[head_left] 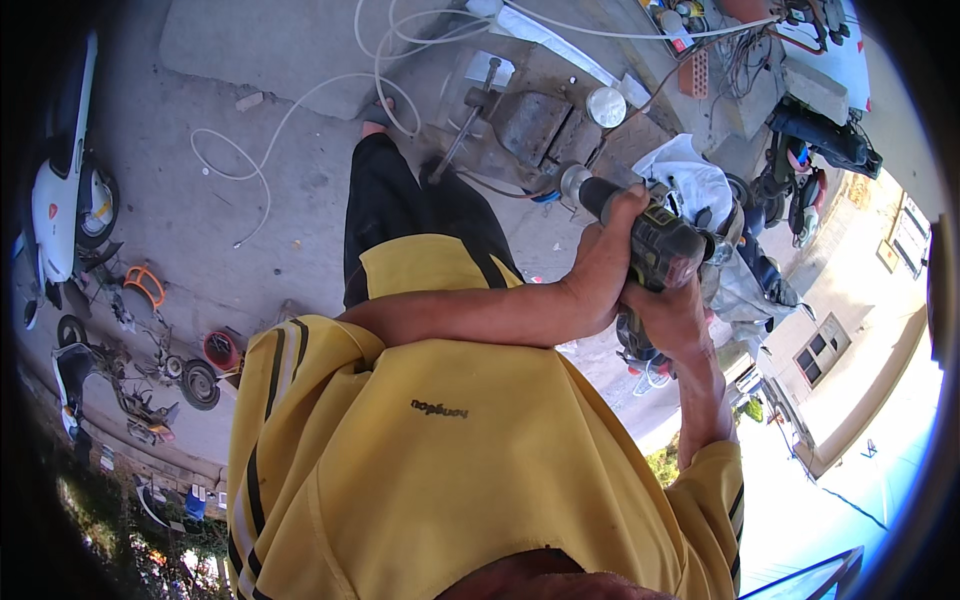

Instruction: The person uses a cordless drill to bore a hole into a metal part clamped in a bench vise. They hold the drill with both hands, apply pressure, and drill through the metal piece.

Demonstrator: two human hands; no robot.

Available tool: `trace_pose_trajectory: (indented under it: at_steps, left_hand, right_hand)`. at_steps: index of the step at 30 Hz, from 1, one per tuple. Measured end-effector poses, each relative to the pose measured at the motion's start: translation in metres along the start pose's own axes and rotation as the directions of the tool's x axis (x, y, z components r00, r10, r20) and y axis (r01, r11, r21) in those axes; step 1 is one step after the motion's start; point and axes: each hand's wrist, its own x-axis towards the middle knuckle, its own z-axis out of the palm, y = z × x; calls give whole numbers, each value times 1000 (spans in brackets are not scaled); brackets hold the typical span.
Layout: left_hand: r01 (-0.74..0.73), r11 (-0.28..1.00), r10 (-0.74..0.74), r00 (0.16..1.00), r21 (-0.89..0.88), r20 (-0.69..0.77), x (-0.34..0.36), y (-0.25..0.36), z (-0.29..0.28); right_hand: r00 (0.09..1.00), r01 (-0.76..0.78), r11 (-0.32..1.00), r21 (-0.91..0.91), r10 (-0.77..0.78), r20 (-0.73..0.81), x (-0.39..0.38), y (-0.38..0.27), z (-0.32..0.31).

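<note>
A dark cordless drill (668, 243) points leftward, its silver chuck (573, 180) close to a worn metal bench vise (535, 125). My right hand (668, 312) is closed round the drill's handle from behind. Crossing over from the left, my left hand (608, 245) grips the drill's near side, the thumb lying along its body. Whether the chuck touches a workpiece cannot be made out. The vise's long screw handle (465, 135) slants down beside my leg. A thin brown cable or rod (497, 188) runs from near the vise toward the chuck.
A round silver tin (606, 107) stands beside the vise. Pale hose (265, 165) loops over the concrete. A perforated brick (692, 75) and white sheeting (690, 170) lie to the right. At the left are a white motorcycle (62, 215), loose wheels (200, 384) and a red bucket (221, 349).
</note>
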Motion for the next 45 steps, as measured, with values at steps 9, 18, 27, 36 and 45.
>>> trace_pose_trajectory:
  at_steps: [9, 18, 27, 36, 45]
  left_hand:
    - [0, 999, 1, 1000, 36, -15, -1, -2, -4]
    - [-15, 999, 15, 1000, -39, -8, -1, -3, -1]
    - [19, 999, -19, 1000, -47, -4, 1, -1, 0]
    - [6, 998, -5, 1000, -55, 17, 1, -8, -7]
    - [6, 999, -5, 999, -40, 38, 2, -3, -8]
  right_hand:
    - [998, 40, 999, 34, -38, -54, -2, 10, 8]
    - [999, 21, 999, -42, -22, -30, -2, 12, -1]
    - [998, -68, 997, -45, 68, 3, -1, -4, -2]
    - [1000, 14, 998, -68, -14, -11, -7, 14, 3]
    - [999, 35, 990, -138, -39, -25, -5, 7, 3]
